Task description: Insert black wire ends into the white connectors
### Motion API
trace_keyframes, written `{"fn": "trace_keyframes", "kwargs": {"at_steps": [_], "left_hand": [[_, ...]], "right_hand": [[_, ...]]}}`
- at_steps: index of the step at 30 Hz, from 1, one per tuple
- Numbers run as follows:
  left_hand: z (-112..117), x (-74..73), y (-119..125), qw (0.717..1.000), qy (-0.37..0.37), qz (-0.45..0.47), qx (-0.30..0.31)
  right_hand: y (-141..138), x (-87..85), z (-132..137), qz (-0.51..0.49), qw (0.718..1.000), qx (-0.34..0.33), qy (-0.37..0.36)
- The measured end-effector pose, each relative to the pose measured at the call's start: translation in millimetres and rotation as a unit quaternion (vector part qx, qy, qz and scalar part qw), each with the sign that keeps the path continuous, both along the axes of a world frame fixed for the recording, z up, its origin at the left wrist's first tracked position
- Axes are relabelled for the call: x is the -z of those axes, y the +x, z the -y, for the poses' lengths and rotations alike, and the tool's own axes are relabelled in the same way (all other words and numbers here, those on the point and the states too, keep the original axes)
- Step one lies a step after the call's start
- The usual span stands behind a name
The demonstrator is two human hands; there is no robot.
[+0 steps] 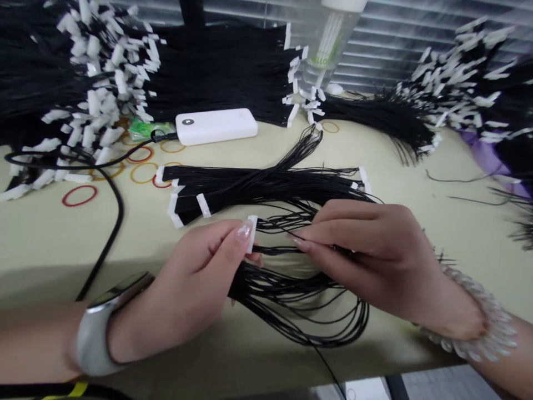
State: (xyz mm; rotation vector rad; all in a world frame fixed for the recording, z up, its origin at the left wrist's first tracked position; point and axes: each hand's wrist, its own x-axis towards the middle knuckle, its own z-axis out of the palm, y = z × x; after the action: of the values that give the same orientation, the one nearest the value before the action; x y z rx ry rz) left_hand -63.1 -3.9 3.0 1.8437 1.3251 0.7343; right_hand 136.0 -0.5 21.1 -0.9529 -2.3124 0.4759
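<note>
**Loose loops under both hands invite a tangle**

The left hand (187, 289) pinches a white tag (252, 233) between thumb and forefinger, near the table's front edge. The right hand (375, 261) is closed over the loose black cords (291, 305) that run from that tag, with its fingertips almost meeting the left thumb.

Below both hands the cords sag in wide, crossing loops. A pull along one strand would probably snag its neighbours and knot them, or tug the tag out of the pinch. One strand trails past the table (41, 244) edge and could drag others after it. The laid-out bundle (266, 186) lies just behind the hands, close enough for stray strands to mix into it.

The right hand's fingers hide how many strands it grips. The heaps of tagged cords (104, 72) at the back are cut off by the frame. The bottle (328, 50) is blurred and its top is cropped.
</note>
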Motion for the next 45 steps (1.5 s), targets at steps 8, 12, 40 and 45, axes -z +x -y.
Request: {"fn": "trace_keyframes", "kwargs": {"at_steps": [8,12,40,45], "left_hand": [[-0.2,-0.7,-1.9,1.000,0.013,-0.011,0.004],[-1.2,-2.7,-1.4,1.000,-0.005,-0.020,-0.002],[5.2,-2.4,-1.8,0.992,-0.020,-0.036,0.119],[7.2,-3.6,-1.5,0.990,-0.008,-0.057,0.126]], "right_hand": [[2.3,-0.9,2.4,0.062,0.994,0.024,0.082],[1.9,1.0,2.5,0.081,0.989,0.039,0.120],[-3.8,13.4,9.9,0.158,0.973,-0.040,0.165],[-6.4,14.8,9.6,0.153,0.972,-0.052,0.171]]}}
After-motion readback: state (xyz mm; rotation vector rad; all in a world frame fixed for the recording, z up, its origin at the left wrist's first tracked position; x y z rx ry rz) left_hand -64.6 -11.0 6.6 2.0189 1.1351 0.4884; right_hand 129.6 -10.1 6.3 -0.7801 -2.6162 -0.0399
